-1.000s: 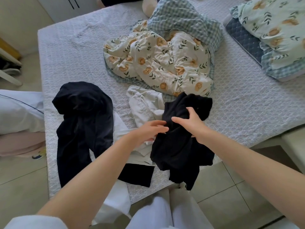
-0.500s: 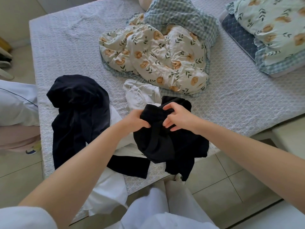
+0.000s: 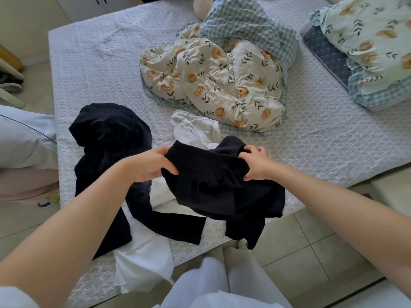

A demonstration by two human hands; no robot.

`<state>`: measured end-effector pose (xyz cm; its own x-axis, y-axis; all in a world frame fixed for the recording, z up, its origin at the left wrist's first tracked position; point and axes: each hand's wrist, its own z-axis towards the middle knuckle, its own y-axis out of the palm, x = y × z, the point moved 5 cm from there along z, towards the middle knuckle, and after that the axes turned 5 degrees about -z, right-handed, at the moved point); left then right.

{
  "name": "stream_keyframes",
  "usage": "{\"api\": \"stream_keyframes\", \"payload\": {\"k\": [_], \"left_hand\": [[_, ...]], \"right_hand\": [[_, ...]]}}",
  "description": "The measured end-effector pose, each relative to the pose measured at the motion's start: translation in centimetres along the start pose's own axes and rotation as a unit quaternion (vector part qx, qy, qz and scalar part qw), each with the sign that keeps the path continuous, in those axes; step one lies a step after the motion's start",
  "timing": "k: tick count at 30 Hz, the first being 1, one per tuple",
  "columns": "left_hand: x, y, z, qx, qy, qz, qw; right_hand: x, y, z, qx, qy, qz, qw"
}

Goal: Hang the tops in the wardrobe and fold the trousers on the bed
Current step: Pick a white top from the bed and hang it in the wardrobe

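Observation:
A black garment [image 3: 213, 187] hangs bunched over the near edge of the bed [image 3: 106, 63]. My left hand [image 3: 153, 163] grips its ribbed band at the left end and my right hand [image 3: 255, 163] grips the right end, holding the band stretched between them just above the mattress. Under it lie white trousers [image 3: 195, 127] and a white garment [image 3: 144, 258] that droops off the bed edge. To the left, a larger dark navy garment [image 3: 111, 138] sprawls over the bed.
A crumpled floral duvet [image 3: 222, 81] with a checked lining fills the middle of the bed. A floral pillow [image 3: 373, 41] lies at the far right. White wardrobe doors [image 3: 93, 3] stand beyond the bed's far left corner. Tiled floor [image 3: 300, 252] runs along the near side.
Both hands took hold of the black garment, lifted its band off the bed and drew apart, stretching the band between them.

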<state>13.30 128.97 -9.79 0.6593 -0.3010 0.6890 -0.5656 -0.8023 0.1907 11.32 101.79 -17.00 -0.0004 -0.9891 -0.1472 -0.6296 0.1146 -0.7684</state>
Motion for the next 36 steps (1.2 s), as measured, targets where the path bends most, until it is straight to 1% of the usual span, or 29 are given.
{"api": "stream_keyframes", "payload": {"k": [3,7,10,13,15,17,18,19,21,23,25,27,30,33,35,36], "left_hand": [[0.2,-1.5,-1.1,-0.013,0.008,-0.013,1.000],[0.5,-3.7,-2.1,0.017,0.040,-0.016,0.999],[0.6,-6.0,-2.4,0.087,0.068,-0.038,0.993],[0.4,-9.0,-2.3,0.200,0.085,-0.052,0.975],[0.3,-10.5,-2.1,0.262,0.088,-0.002,0.961],[0.9,-11.2,-1.8,0.306,0.098,0.104,0.941],[1.4,-11.1,-1.7,0.316,0.107,0.159,0.929],[2.0,-10.8,-1.5,0.311,0.118,0.206,0.920],[2.9,-9.8,-1.0,0.268,0.132,0.294,0.908],[3.1,-9.1,-0.3,0.225,0.136,0.388,0.884],[3.0,-8.7,0.3,0.195,0.126,0.441,0.867],[2.6,-8.0,0.8,0.165,0.112,0.456,0.867],[2.4,-6.8,1.5,0.126,0.098,0.478,0.864],[2.3,-6.5,2.4,0.117,0.052,0.491,0.862],[2.3,-7.1,3.0,0.147,0.045,0.492,0.857],[2.4,-7.6,3.2,0.186,0.057,0.483,0.853]], "right_hand": [[0.5,0.2,0.6,-0.012,-0.017,-0.024,0.999],[1.1,-0.1,1.0,-0.013,-0.039,-0.038,0.998],[1.9,-1.3,0.8,0.006,-0.051,-0.040,0.998],[2.2,-3.6,0.3,0.027,-0.055,0.058,0.996],[1.9,-5.0,0.0,0.050,-0.065,0.064,0.995],[1.1,-6.2,-0.2,0.053,-0.081,0.034,0.995],[0.7,-6.6,-0.2,0.053,-0.093,0.020,0.994],[0.3,-7.1,-0.4,0.055,-0.103,0.011,0.993],[-0.2,-8.4,-0.9,0.074,-0.108,-0.004,0.991],[-0.3,-9.8,-1.5,0.099,-0.094,-0.025,0.990],[0.3,-11.0,-2.0,0.122,-0.068,-0.057,0.989],[1.0,-11.8,-2.5,0.132,-0.046,-0.100,0.985],[1.6,-12.2,-3.1,0.115,-0.021,-0.146,0.982],[1.7,-11.9,-3.0,0.089,0.004,-0.162,0.983],[1.7,-11.7,-2.4,0.074,0.016,-0.160,0.984],[1.7,-11.6,-1.9,0.075,0.021,-0.153,0.985]]}}
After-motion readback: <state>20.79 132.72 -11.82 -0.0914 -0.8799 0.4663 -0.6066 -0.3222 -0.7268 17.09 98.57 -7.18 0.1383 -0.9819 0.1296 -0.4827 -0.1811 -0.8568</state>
